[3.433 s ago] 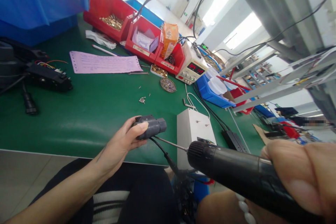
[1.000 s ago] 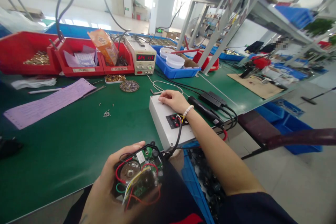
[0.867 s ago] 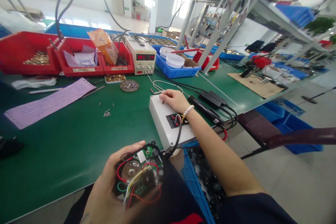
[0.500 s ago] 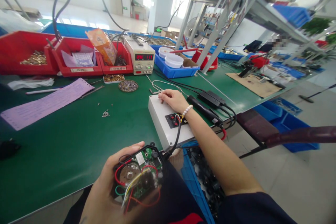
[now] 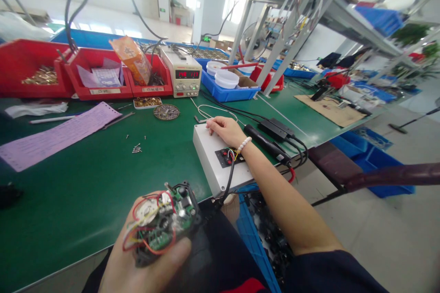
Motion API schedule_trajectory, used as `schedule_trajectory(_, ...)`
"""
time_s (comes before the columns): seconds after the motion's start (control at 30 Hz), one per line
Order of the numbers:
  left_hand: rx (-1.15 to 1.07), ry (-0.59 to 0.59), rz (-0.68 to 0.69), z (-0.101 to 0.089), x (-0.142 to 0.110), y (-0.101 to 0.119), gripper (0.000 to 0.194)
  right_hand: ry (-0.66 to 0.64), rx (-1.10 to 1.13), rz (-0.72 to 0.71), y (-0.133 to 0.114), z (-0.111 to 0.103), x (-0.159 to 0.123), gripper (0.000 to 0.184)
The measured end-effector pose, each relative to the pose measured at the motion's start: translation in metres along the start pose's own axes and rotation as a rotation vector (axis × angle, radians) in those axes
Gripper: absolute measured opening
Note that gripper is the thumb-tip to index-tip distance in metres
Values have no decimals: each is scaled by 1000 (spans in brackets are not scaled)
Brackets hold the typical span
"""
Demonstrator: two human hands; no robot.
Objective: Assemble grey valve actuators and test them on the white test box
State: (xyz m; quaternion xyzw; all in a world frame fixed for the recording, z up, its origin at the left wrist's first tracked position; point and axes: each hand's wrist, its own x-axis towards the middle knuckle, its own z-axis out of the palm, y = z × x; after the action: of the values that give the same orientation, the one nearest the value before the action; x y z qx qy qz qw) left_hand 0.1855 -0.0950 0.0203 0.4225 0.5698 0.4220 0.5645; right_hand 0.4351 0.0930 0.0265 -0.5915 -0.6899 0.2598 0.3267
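My left hand (image 5: 144,242) is wrapped around an open device housing with a circuit board (image 5: 168,222), its thumb along the near edge. Red, yellow and white wires loop over the board, blurred by motion. My right hand (image 5: 225,130), with a beaded bracelet on the wrist, lies over the far end of a white box (image 5: 209,158). Its fingers are curled together at the box top; what they pinch or press, if anything, is hidden. Near that wrist, a black panel (image 5: 223,158) with red terminals holds wires from a black cable (image 5: 229,181).
A power supply (image 5: 181,73) with lit red digits stands behind, beside red bins (image 5: 113,94) and a blue tray (image 5: 230,94). Loose screws (image 5: 136,148) and a pink paper sheet (image 5: 62,135) lie left. A black electric screwdriver (image 5: 266,143) lies right of the box.
My left hand has turned the device and shifted it left; the thumb now shows along its near edge. The power supply's digits differ. My right hand stays on the box.
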Motion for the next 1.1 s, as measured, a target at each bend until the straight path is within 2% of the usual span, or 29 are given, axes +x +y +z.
schedule_trajectory(0.07, -176, -83, -153, -2, 6, 1, 64, 1, 0, 0, 1, 0, 1, 28)
schedule_trajectory(0.17, -509, -193, -315, -2, 14, 5, 62, 3, 0, -3, 2, 1, 1, 30)
schedule_trajectory(0.27, -680, -247, -385, 1, 15, 9, 55, 6, -3, -13, 3, 0, 1, 34)
schedule_trajectory(0.4, -706, -275, -390, 1, 11, 9, 50, 19, -26, -14, 3, 0, 0, 41)
schedule_trajectory(0.6, -648, -322, -383, 1, 10, 6, 47, 27, -55, -5, 0, 1, 0, 41)
schedule_trajectory(0.87, -752, -383, -545, 5, 19, -15, 52, 11, -67, -7, 2, 2, 0, 40)
schedule_trajectory(0.97, -778, -342, -635, 8, 21, -14, 48, 7, -63, -28, 4, 1, 1, 44)
schedule_trajectory(1.1, -771, -204, -694, 14, 23, -3, 32, 6, -27, -115, 8, 0, 1, 61)
